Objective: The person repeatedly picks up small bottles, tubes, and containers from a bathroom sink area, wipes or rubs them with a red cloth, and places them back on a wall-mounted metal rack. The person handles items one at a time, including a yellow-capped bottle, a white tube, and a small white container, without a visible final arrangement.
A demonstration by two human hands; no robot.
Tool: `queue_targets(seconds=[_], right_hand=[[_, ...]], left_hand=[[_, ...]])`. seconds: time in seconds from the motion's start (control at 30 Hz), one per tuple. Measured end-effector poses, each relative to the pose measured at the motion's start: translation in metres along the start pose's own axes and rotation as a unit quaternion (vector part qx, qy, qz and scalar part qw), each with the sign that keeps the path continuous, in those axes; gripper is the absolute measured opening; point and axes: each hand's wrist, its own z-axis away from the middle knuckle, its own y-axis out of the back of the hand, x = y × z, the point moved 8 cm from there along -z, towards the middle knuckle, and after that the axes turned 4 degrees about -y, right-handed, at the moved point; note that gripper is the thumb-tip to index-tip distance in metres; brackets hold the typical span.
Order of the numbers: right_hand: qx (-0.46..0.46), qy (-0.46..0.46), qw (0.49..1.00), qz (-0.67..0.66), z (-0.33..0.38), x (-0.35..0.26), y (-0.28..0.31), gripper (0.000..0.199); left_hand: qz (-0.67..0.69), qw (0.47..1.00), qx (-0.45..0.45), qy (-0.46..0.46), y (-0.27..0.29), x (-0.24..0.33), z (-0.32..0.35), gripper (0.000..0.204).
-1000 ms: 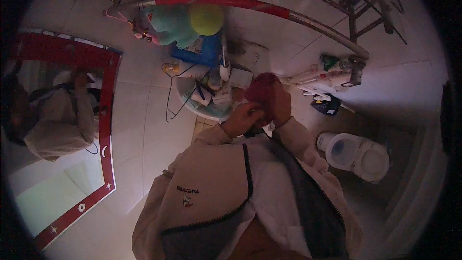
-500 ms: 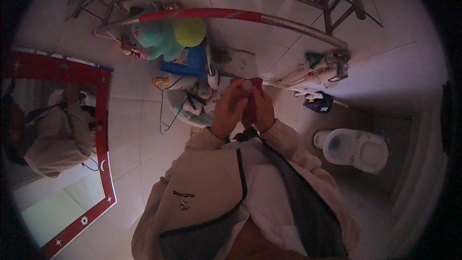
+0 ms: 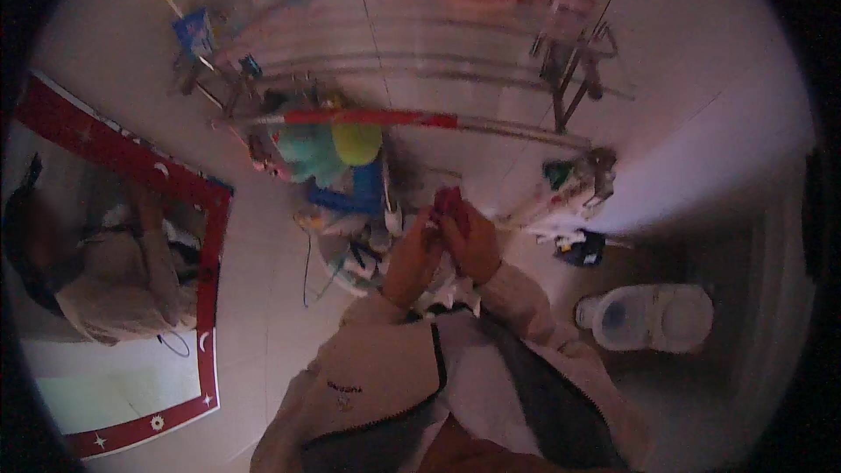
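Note:
A dark red bunched cloth (image 3: 448, 200) rises between my two hands, in front of my chest. My left hand (image 3: 414, 256) closes on it from the left, its fingertips partly hidden in the folds. From the other side my right hand (image 3: 474, 245) wraps the cloth, thumb toward me. The hands almost touch each other. A small pale spot shows at the left fingertips, too blurred to name. White crumpled material (image 3: 447, 291) lies below my wrists, against my open beige jacket (image 3: 385, 359).
Ahead, a metal towel rack (image 3: 508, 127) spans the tiled wall, with a teal and a yellow-green item hanging. Beneath are a blue package (image 3: 355, 191) and a cluttered basin (image 3: 337, 254). A red-framed mirror (image 3: 215, 245) is left; pipes (image 3: 565, 193), a dark bag (image 3: 580, 248) and a toilet (image 3: 644, 317) are right.
The view has tilted up, so the rack and hands sit lower and a red cloth on the wall shows. My left fingers have come off the cloth's top and closed lower beside it.

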Motion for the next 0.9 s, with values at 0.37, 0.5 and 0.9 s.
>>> queue_targets(seconds=[0.37,0.5,0.9], right_hand=[[-0.131,-0.396,0.731,-0.541,0.034,0.034,-0.031,0.042],[-0.221,-0.314,0.662,-0.644,0.034,0.071,-0.033,0.044],[-0.114,-0.281,0.758,-0.578,0.045,0.08,0.003,0.053]], left_hand=[[0.095,0.993,-0.057,0.035,0.015,0.015,0.007,0.05],[0.246,0.96,0.023,-0.127,0.06,0.079,-0.023,0.052],[0.108,0.946,0.071,-0.299,0.146,0.243,-0.183,0.047]])
